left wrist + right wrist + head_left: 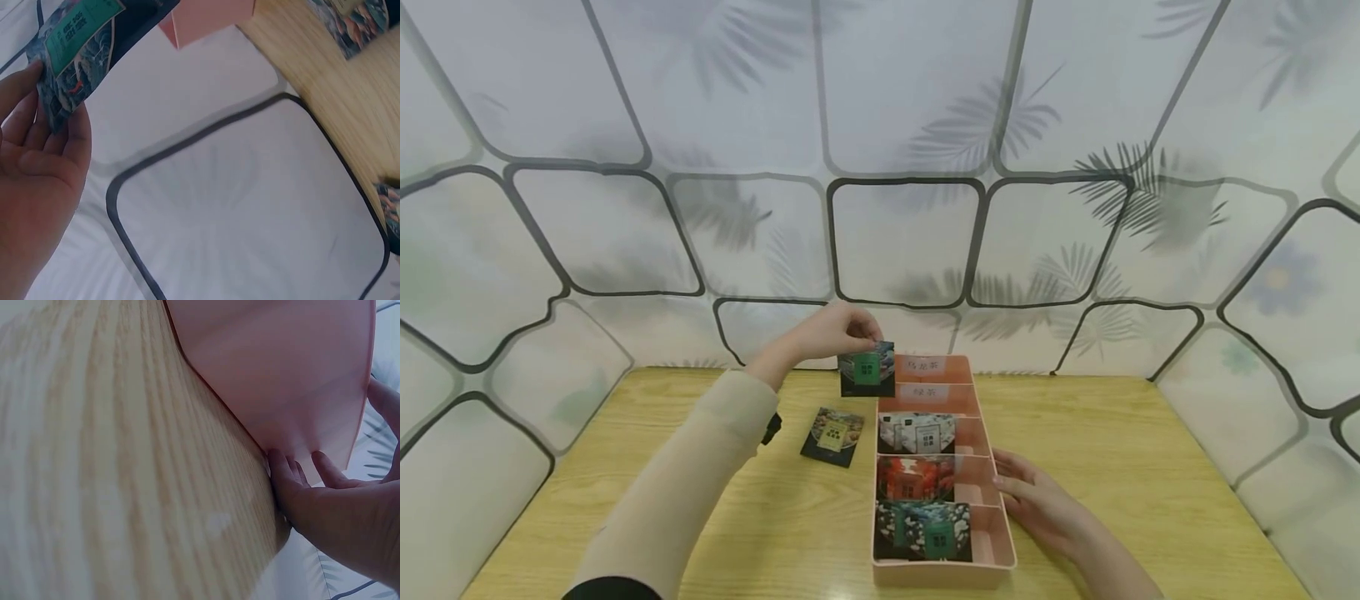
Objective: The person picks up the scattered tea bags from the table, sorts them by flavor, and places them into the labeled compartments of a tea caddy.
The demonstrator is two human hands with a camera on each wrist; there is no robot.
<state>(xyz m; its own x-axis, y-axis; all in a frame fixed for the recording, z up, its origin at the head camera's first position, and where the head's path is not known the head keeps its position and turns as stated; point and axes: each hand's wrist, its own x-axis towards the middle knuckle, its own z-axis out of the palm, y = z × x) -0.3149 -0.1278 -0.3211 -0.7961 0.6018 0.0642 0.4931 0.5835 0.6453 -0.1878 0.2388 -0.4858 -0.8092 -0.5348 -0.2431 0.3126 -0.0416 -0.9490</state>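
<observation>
My left hand pinches the top edge of a dark tea sachet with a green label. The sachet hangs upright beside the back left end of a pink divided box. In the left wrist view, thumb and fingers hold the same sachet by one end. At the box's right side, my right hand touches the outer wall, its thumb at the rim. The right wrist view shows fingertips against the pink wall. White sachets, red sachets and green-labelled sachets stand in the three front compartments.
Another tea sachet with a yellow label lies on the wooden table, left of the box. Handwritten labels mark the two back compartments. A patterned curtain stands behind the table and along its sides.
</observation>
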